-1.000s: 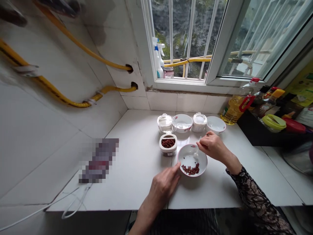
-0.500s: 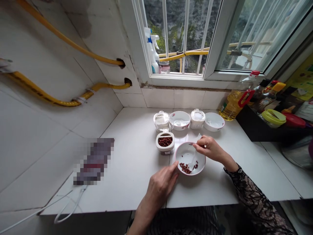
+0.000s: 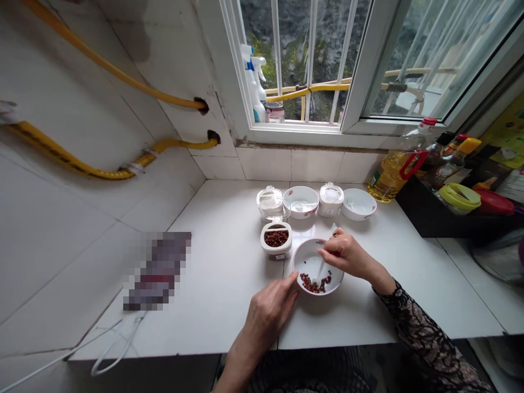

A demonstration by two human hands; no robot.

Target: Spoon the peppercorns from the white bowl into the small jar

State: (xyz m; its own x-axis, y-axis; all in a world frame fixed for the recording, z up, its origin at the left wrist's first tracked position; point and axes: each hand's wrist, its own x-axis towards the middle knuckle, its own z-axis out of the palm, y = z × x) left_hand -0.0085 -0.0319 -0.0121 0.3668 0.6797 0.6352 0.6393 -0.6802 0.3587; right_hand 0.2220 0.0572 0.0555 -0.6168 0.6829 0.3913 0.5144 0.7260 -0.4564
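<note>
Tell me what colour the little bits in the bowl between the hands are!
The little bits are dark reddish-brown, seen best in the head view.

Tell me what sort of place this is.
Probably a home kitchen: a cooking-oil bottle and condiment bottles stand at the right, and an open seasoning jar of what look like Sichuan peppercorns sits on the white counter.

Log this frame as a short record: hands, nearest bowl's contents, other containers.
Left hand: touching the pink rim of a round white bowl
Right hand: grips a small white spoon, tip among small dark-red grains
Contents: those grains, mostly toward the near side
Left of bowl: open white container of similar grains
Back row, from left: white container, white bowl, second white container, second white bowl
</note>
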